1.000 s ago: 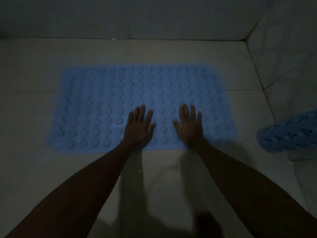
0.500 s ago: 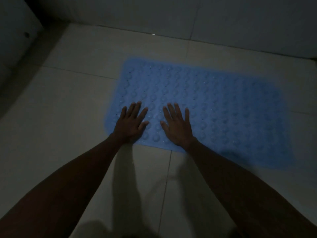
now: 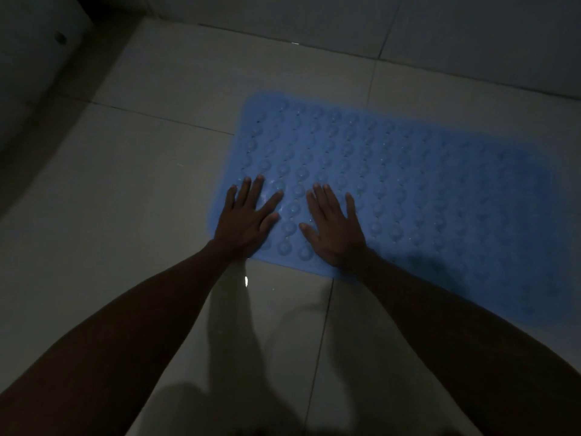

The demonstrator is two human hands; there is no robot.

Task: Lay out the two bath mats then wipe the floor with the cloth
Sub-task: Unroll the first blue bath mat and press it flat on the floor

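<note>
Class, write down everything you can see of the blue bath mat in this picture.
The blue bath mat is a rounded-cornered rectangle, rubbery-looking, covered in rows of raised round bumps with small holes between them. It lies flat on the pale tiled floor, skewed in the view, its far edge close to the wall. The left hand and right hand press palm-down, fingers spread, on its near left end. Dim light hides finer detail.

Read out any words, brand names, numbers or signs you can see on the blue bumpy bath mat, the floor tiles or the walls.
None: the blue bumpy rubber bath mat, glossy pale floor tiles and wall carry no readable text, and dim light could hide fine print.
</note>
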